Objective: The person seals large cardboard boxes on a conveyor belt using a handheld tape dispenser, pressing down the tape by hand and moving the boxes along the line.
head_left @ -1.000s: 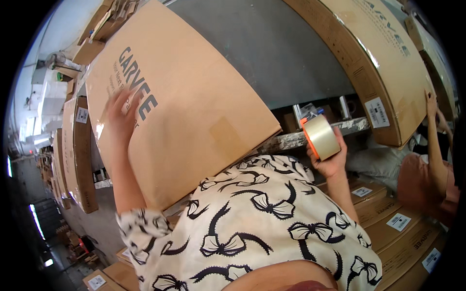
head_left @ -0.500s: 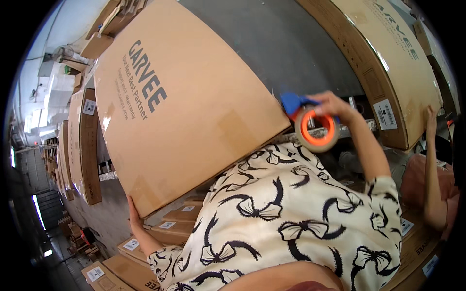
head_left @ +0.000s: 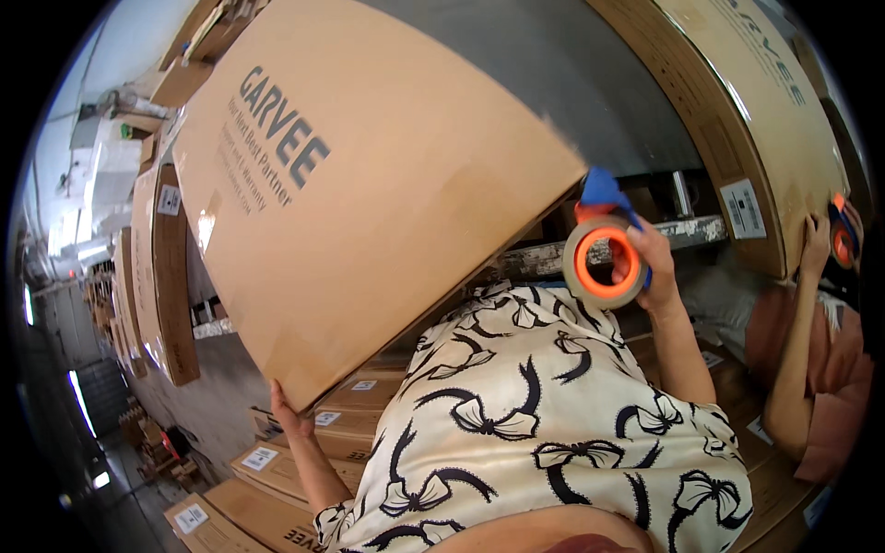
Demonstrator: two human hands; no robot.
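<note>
A large flat cardboard box (head_left: 387, 175) with dark print lies slantwise in front of me. At its near left corner, my left hand (head_left: 293, 417) grips the edge, its lower fingers partly hidden by the box. My right hand (head_left: 653, 263) is closed round a tape gun (head_left: 604, 189) with blue and orange parts. The roll of brown tape (head_left: 572, 265) on it has an orange core and faces me. The blue end of the tape gun is by the box's right corner.
A dark work surface (head_left: 516, 60) runs beyond the box. At right, a co-worker's hands (head_left: 816, 241) are at another long box (head_left: 728, 157), one with a tape gun (head_left: 842, 235). Boxes (head_left: 157, 276) stand at left; labelled boxes (head_left: 267, 461) lie below. A scuffed metal rail (head_left: 682, 235) borders the surface.
The box has turned, its right corner moving farther away, and my left hand has moved with its near corner. My right hand and the tape gun have shifted slightly right. The co-worker's tape gun has appeared.
</note>
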